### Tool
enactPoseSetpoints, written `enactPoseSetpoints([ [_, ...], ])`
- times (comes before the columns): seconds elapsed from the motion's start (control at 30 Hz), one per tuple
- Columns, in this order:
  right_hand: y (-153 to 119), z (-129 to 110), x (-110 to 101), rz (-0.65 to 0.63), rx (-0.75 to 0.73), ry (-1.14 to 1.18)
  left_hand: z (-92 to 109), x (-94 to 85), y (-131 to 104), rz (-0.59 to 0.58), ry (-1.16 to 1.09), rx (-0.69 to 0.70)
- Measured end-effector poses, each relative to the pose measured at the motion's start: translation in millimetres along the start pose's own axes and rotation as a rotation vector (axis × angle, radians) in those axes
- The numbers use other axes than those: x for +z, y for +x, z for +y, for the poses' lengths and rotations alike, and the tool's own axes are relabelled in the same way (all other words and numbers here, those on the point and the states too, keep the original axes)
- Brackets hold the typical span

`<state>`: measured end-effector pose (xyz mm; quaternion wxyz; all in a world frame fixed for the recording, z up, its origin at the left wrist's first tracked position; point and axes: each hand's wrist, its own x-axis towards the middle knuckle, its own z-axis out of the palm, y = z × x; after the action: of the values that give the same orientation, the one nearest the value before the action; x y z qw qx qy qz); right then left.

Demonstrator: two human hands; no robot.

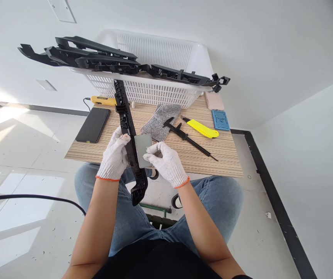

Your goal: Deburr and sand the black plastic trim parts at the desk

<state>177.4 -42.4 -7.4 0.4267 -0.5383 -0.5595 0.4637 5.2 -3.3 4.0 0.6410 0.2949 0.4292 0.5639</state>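
OK so, left grip point(114, 155) (white knit glove, orange cuff) is wrapped round a long, ribbed black plastic strip point(128, 130) a bit below its middle. Strip's slanted over the near edge of the striped wood-grain bench point(226, 159), top end up by the white slotted plastic basket point(160, 90), bent bottom end hanging past the bench. Right grip point(167, 162), same kinda glove, has a thin, flat grey rectangular pad point(143, 147) pinched btwn thumb & fingers, right alongside the strip. Can't tell from this angle if they actually touch.

Imo the step rn is lining the pad up w/ the strip's edge. Next move prob calls for a firm left hold so the strip doesn't twist, + the pad kept square to that edge w/ light fingers.

FYI also there: black phone-like slab point(93, 124) on the left, speckled grey cloth point(157, 120) w/ a black caliper point(186, 137) partly on it, neon-yellow utility knife point(203, 128) to the right. More black plastic parts point(105, 58) lie across the basket rim.
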Motion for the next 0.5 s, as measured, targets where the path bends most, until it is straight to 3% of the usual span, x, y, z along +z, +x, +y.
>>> enactPoseSetpoints([
  [0.23,-0.8,-2.4,-1.6,-0.012,0.006,0.011,-0.2,-2.0,-0.7,-0.072,-0.010,-0.023],
  [0.5,0.0,-2.7,-0.5,-0.007,0.008,0.007,-2.3,-1.6,0.2,-0.048,0.026,0.008],
])
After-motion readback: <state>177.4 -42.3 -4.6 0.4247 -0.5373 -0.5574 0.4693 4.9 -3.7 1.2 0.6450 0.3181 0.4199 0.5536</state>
